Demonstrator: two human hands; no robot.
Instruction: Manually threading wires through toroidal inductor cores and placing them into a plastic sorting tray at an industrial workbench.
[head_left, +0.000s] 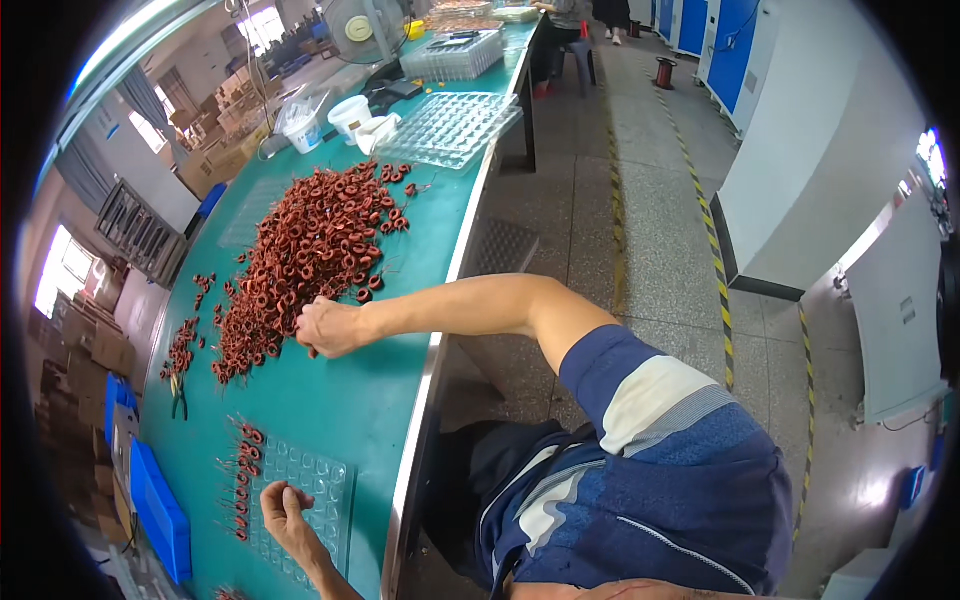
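Observation:
A big heap of small red ring coils (305, 245) with thin wire leads covers the middle of the green table. At the heap's near edge, my right hand (332, 328) is closed in a pinch, with a bit of a red coil showing under its fingertips. My left hand (288, 508) is over a clear plastic tray (335, 500) with round pockets. Its fingers are curled and closed; whatever they hold, if anything, is hidden. Red coils (243, 470) stand in rows along the tray's far side, their leads pointing outward.
Cutting pliers (178, 397) lie beside a small group of coils (182, 350). Blue bins (160, 510) line the table's far edge. White tubs (350, 117), a larger clear tray (450, 128) and stacked trays (455, 57) stand farther along. The table's metal edge (415, 430) borders my body.

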